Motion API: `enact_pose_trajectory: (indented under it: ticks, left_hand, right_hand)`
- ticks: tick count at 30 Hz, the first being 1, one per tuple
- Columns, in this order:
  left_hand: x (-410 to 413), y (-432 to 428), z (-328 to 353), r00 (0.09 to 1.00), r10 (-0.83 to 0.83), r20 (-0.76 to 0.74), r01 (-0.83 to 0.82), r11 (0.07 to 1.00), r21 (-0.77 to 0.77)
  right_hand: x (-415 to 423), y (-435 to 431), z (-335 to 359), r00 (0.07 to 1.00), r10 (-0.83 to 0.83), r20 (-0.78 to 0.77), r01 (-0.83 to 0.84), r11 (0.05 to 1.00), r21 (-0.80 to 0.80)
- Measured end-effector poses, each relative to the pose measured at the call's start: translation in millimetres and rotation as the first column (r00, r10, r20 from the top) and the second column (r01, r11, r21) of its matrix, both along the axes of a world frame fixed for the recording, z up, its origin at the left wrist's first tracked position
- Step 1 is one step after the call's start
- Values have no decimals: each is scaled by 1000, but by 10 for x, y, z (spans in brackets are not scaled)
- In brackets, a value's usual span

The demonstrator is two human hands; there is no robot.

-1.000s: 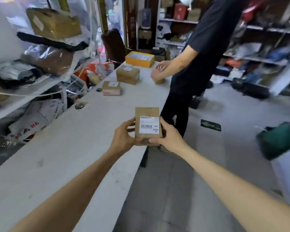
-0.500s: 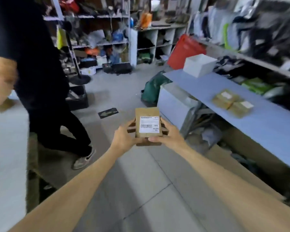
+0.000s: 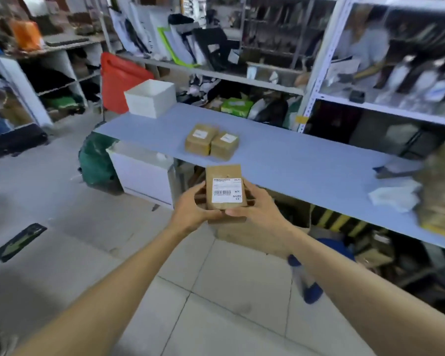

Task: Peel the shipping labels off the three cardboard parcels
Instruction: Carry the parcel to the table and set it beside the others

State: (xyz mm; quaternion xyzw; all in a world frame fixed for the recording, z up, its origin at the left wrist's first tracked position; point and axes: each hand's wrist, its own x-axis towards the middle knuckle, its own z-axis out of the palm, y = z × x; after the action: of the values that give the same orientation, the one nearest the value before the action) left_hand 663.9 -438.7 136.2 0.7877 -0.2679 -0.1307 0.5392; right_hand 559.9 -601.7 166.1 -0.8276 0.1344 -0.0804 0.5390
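View had swung from the white counter to a blue table (image 3: 306, 160) bearing two labelled parcels (image 3: 211, 142); left hand (image 3: 190, 211) and right hand (image 3: 257, 211) both clamped the third parcel (image 3: 225, 191) before it, label (image 3: 226, 190) unpeeled, likely carrying it over

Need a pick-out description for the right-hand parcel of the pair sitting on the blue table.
Start at the long blue table in front of the shelving. Near its middle two small brown cardboard parcels sit side by side, touching; take the right parcel, nearer the camera than the left parcel. Unlike the held parcel, nobody touches it, and its white label faces up.
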Motion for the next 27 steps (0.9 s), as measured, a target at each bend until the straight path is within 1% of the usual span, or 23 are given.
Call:
enact_pose_trajectory:
  ticks: [2, 6, 10, 14, 16, 21, 27]
  left_hand:
    - [111, -318, -26, 999, -38, -5, 38, 999, 12]
    - [462, -868, -89, 993, -117, -16, 117, 992, 44]
    - [993, -1391, -175, 985, -169, -35, 171, 983, 71]
    - [1548, -1877, -180, 969, -246, -24, 247, 964, 97]
    - [1808, -2095, -167, 961, -274, -47, 277, 955, 103]
    - [2312, -2561, -200, 942, -323, -90, 331, 940, 84]
    - [2810, -3245, -381, 929, -339, -147, 354, 932, 84]
  right_hand:
    - [48, -286, -35, 998, -60, -23, 60, 998, -18]
    - [301, -767, -162, 990, -134, -37, 135, 991, 24]
    - [708, -1205, -243, 983, -184, -25, 185, 982, 48]
    - [1172, -1578, -245, 968, -247, -45, 248, 968, 22]
    - [1407, -1759, -249, 960, -273, -55, 275, 961, 17]
    - [1901, -2219, -324, 951, -301, -70, 303, 953, 18]
    - [2385, -2870, -509, 945, -315, -90, 317, 949, 8]
